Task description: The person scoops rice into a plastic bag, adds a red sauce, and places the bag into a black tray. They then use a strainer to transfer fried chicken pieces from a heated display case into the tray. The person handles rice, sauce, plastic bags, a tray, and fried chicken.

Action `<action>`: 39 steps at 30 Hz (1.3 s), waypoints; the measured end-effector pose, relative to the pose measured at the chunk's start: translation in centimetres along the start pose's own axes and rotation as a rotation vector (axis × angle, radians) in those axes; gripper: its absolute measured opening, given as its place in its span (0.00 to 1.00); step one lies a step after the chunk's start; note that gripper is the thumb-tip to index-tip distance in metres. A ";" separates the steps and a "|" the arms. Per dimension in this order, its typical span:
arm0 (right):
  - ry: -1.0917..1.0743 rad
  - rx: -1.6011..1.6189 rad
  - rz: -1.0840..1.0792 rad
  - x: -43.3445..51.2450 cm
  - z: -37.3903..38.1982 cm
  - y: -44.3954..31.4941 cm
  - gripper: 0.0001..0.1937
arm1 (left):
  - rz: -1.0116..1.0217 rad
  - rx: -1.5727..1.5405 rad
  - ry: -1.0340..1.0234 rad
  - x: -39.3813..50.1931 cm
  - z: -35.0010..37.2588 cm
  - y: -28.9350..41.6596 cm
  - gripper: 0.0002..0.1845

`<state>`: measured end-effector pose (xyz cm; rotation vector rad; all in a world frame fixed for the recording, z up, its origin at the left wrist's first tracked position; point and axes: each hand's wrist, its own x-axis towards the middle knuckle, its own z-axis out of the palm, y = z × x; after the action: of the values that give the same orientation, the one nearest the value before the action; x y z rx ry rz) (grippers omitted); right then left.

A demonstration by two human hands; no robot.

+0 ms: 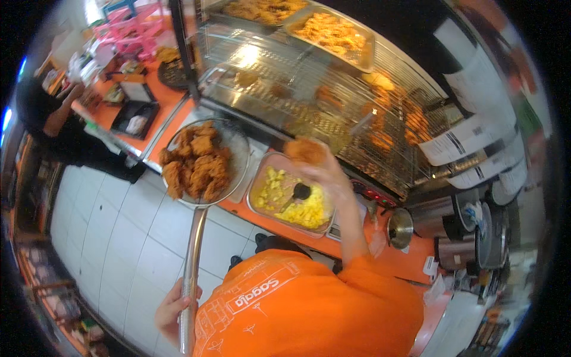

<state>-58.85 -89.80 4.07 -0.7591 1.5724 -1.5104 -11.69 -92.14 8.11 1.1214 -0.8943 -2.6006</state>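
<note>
My left hand (178,308) grips the long metal handle (193,267) of a round wire strainer (243,165), whose basket holds several pieces of fried chicken (200,156). In my right hand (328,178) is one piece of fried chicken (305,151), blurred, above the far right side of a rectangular tray (251,207). Yellow chopped food (308,214), which looks like scrambled egg, lies in that tray with a dark-headed scoop (302,192). Beyond my right hand stands a heated display cabinet (272,107) with wire racks.
Inside the cabinet, a metal tray (368,58) holds fried food. Metal pots (459,254) and a steel bowl (400,227) stand at the right on the orange counter (379,241). A person in dark clothes (67,120) stands at the left, near an open black box (142,118).
</note>
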 end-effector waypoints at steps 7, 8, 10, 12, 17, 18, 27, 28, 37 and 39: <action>0.512 0.346 -0.326 -0.2 -16.6 -4.2 0.27 | 0.034 -0.002 0.024 0.0 0.6 -0.1 0.34; 0.639 -0.119 -0.311 2.1 -18.1 -5.0 0.24 | 0.034 -0.010 0.027 0.0 0.5 -0.1 0.34; 0.740 -0.283 -0.353 3.8 -18.8 -4.7 0.22 | 0.022 0.031 0.020 0.1 0.4 -0.2 0.33; 0.778 0.227 -0.415 4.2 -16.6 -3.4 0.20 | 0.040 0.107 -0.009 0.3 0.1 -0.1 0.33; 0.647 -0.690 -0.728 2.6 0.1 3.3 0.11 | 0.070 0.169 0.008 0.2 -0.3 -0.6 0.33; 0.438 -0.346 -0.619 3.6 4.6 4.9 0.11 | 0.083 0.181 0.010 0.2 -0.3 -0.7 0.33; -0.402 -1.171 -0.329 12.7 20.2 10.4 0.41 | 0.138 0.273 -0.051 0.3 0.3 -0.3 0.33; -0.407 -1.143 -0.335 12.9 19.5 10.3 0.40 | 0.146 0.254 -0.042 0.3 0.3 -0.3 0.32; -0.199 -0.670 -0.194 11.5 15.0 8.7 0.23 | 0.060 0.246 0.028 0.4 -0.3 -0.5 0.33; -0.061 -0.424 -0.183 9.4 11.7 6.8 0.21 | 0.047 0.171 0.037 0.2 0.0 -0.1 0.34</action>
<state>-52.58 -103.05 -3.54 -1.2027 1.8417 -1.2744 -11.78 -92.09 7.93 1.1708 -1.1383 -2.4964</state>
